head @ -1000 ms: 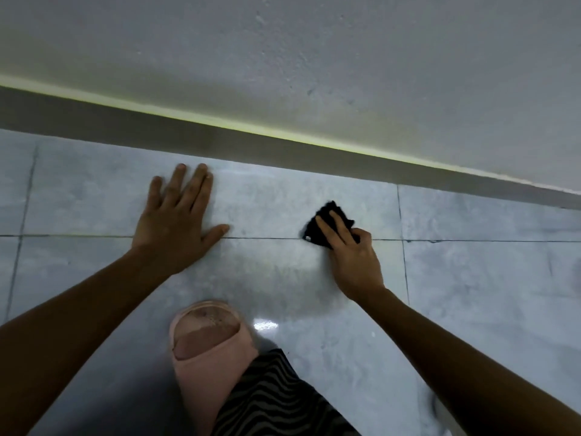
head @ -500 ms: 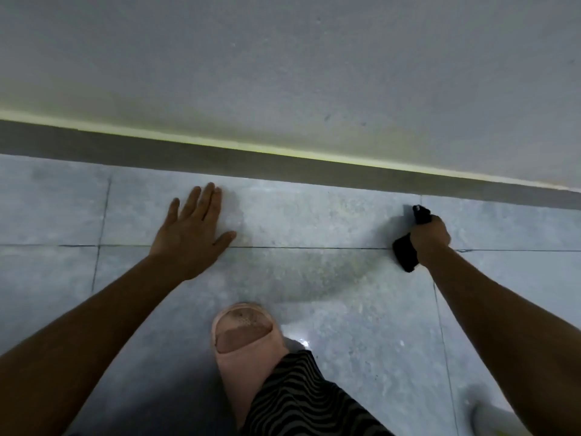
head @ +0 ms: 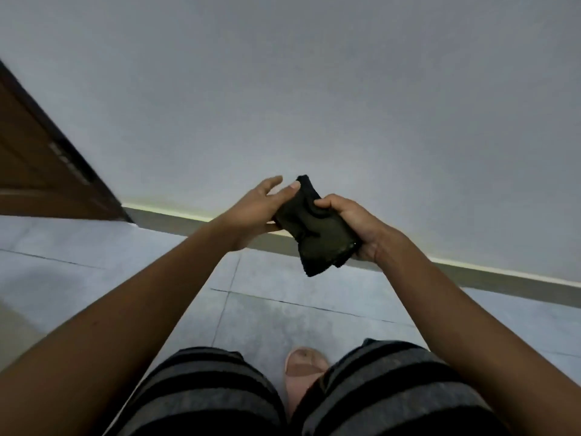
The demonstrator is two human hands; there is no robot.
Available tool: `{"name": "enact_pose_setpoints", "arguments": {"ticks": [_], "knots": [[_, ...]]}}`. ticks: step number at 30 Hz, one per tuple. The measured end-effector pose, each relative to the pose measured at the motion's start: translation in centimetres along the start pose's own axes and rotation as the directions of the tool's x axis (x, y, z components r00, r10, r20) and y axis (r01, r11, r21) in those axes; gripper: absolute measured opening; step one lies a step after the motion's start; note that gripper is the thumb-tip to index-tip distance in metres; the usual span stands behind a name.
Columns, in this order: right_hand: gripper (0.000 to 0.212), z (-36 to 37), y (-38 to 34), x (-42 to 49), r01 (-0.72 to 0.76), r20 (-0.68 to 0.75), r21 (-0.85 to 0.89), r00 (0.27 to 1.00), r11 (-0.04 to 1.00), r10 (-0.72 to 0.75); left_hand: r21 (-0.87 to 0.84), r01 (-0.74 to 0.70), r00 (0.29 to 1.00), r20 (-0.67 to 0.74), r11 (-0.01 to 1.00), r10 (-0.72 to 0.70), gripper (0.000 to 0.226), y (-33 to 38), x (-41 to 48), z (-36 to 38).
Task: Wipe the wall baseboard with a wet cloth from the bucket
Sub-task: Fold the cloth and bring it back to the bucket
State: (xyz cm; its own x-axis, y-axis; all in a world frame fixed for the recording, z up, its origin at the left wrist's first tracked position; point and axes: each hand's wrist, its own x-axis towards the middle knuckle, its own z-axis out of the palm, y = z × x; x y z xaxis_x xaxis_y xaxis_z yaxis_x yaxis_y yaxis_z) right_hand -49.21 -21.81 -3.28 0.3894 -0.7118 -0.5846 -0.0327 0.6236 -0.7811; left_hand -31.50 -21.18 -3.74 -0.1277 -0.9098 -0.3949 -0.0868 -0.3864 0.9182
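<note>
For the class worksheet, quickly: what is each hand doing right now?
Left hand: fingers open, thumb and palm touching the dark cloth.
Right hand: closed, gripping the dark cloth.

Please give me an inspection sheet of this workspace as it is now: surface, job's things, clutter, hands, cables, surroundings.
Surface: grey tiled floor, dark grout lines, no spill visible.
Job's things: dark cloth held up in the air, bunched, clear of the floor; grey baseboard runs along the wall foot; bucket not in view.
Clutter: nothing seen.
Hands: left hand touches the cloth's left edge, fingers partly spread; right hand closed around the cloth.
Cables: nothing seen.
Surroundings: pale wall; brown door at left; striped shorts and a pink slipper below.
</note>
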Motion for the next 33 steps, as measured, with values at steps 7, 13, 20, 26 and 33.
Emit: {"name": "enact_pose_setpoints", "arguments": {"ticks": [7,13,20,26,33], "knots": [[0.024,5.6,-9.0,-6.3,0.18,0.265,-0.185,0.956,0.966,-0.128,0.134,-0.107,0.986,-0.109,0.985,0.122,0.031,9.0,-10.1,-5.0],[0.031,13.5,-11.8,-10.7,0.223,0.385,-0.426,0.922,0.877,-0.047,0.077,-0.022,0.987,-0.158,0.997,0.033,0.045,11.1,-20.1,-6.6],[0.017,22.7,-10.5,-12.0,0.167,0.449,-0.457,0.891,0.874,0.064,0.074,-0.132,0.897,-0.415,0.988,0.151,0.036,7.2,-26.6,-11.9],[0.042,29.4,-3.9,-8.8,0.075,0.55,-0.47,0.804,0.879,0.225,0.134,-0.147,0.642,-0.741,0.98,0.198,0.039,-0.5,-29.6,-18.0],[0.021,35.2,3.2,-4.9,0.113,0.437,-0.53,0.886,0.84,0.156,0.078,-0.12,0.685,-0.715,0.99,0.139,0.023,-10.1,-35.3,-23.8]]}}
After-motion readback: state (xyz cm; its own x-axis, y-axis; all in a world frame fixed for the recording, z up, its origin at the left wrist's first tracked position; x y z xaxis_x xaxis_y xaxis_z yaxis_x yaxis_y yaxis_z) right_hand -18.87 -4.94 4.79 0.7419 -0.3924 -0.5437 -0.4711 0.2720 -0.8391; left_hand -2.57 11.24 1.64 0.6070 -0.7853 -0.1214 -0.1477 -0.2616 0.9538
